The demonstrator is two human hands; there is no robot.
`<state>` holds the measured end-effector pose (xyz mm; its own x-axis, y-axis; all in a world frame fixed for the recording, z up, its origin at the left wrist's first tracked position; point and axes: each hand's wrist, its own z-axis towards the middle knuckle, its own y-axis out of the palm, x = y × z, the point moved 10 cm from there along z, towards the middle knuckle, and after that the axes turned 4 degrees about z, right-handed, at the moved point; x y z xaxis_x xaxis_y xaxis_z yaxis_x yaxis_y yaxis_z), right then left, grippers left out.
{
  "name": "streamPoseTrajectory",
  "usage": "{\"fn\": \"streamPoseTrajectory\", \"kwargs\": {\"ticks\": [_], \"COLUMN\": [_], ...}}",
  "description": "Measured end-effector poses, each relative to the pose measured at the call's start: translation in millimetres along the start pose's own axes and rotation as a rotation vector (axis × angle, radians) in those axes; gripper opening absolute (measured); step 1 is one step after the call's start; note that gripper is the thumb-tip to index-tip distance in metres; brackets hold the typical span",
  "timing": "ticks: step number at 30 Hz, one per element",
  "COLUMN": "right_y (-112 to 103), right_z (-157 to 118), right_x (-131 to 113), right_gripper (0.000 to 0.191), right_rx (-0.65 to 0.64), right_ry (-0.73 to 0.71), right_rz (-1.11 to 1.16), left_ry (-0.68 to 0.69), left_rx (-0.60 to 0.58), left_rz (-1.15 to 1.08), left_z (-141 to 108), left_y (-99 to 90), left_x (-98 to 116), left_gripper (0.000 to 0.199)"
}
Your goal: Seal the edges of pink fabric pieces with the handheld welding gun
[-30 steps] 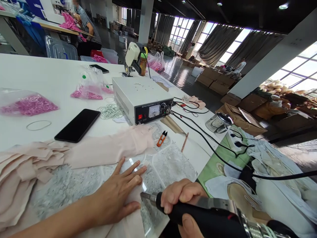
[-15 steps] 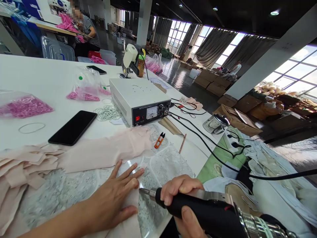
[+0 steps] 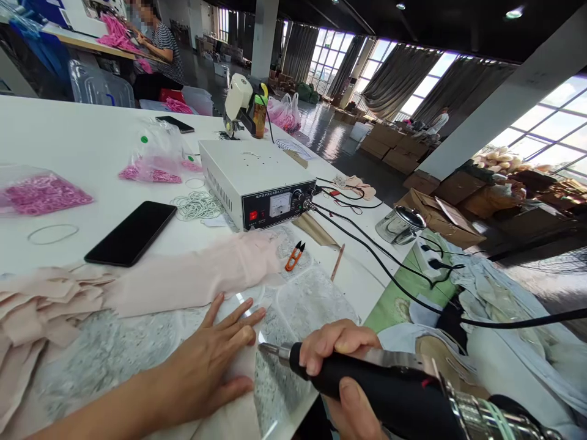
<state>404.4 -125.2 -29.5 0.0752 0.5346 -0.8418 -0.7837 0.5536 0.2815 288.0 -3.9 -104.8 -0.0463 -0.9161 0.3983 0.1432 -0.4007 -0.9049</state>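
Observation:
My left hand [image 3: 208, 357] lies flat with its fingers spread, pressing a pale pink fabric strip [image 3: 241, 415] onto the grey marbled mat [image 3: 312, 299]. My right hand [image 3: 342, 360] is wrapped round the black grip of a handheld ultrasonic tool [image 3: 380, 385]. Its pointed metal tip is close by the fabric's right edge; whether it touches cannot be made out. Beyond my left hand lies another length of pale pink fabric [image 3: 192, 275]. A heap of cut fabric strips [image 3: 41, 305] is at the left. Orange thread snips [image 3: 295, 256] rest on the mat.
A white control box [image 3: 257, 177] with a lit red switch stands ahead. Black cables [image 3: 367, 244] run right. A phone [image 3: 132, 233], rubber bands [image 3: 197, 206], bags of pink pieces [image 3: 48, 192] and a metal-lidded cup [image 3: 400, 225] are around it. A person [image 3: 160, 52] sits far left.
My view has shifted slightly. Both hands, the tool and the fabric strip look almost unmoved. The seated person's hands have come up in front of them.

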Motion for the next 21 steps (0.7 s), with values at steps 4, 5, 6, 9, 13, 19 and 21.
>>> {"fn": "streamPoseTrajectory", "kwargs": {"ticks": [4, 5, 6, 9, 13, 19, 21], "right_y": [5.5, 6.4, 6.9, 9.0, 10.1, 10.8, 9.4], "right_z": [1.5, 1.7, 1.9, 2.7, 3.3, 2.1, 2.0], "right_x": [-8.3, -8.6, -8.9, -8.2, -5.8, -4.1, -2.3], "right_gripper": [0.016, 0.016, 0.016, 0.015, 0.016, 0.016, 0.017], "right_rx": [-0.024, -0.024, -0.022, -0.032, -0.037, -0.048, -0.034], "right_ry": [-0.057, -0.056, -0.056, -0.047, -0.041, -0.057, -0.042], "right_rz": [0.060, 0.060, 0.058, 0.053, 0.065, 0.051, 0.030], "left_ry": [0.018, 0.012, 0.003, -0.011, -0.007, -0.023, -0.028], "left_rx": [-0.040, -0.051, -0.063, -0.081, -0.065, -0.084, -0.086], "left_rz": [-0.040, -0.048, -0.055, -0.065, -0.072, -0.084, -0.086], "left_z": [0.9, 1.3, 1.6, 1.9, 1.2, 2.3, 2.7], "left_y": [0.3, 0.8, 1.6, 3.8, 4.7, 5.9, 6.4], "left_x": [-1.6, -2.5, -3.5, -4.7, -4.3, -4.7, -5.4], "left_gripper": [0.031, 0.030, 0.030, 0.031, 0.033, 0.033, 0.032]}}
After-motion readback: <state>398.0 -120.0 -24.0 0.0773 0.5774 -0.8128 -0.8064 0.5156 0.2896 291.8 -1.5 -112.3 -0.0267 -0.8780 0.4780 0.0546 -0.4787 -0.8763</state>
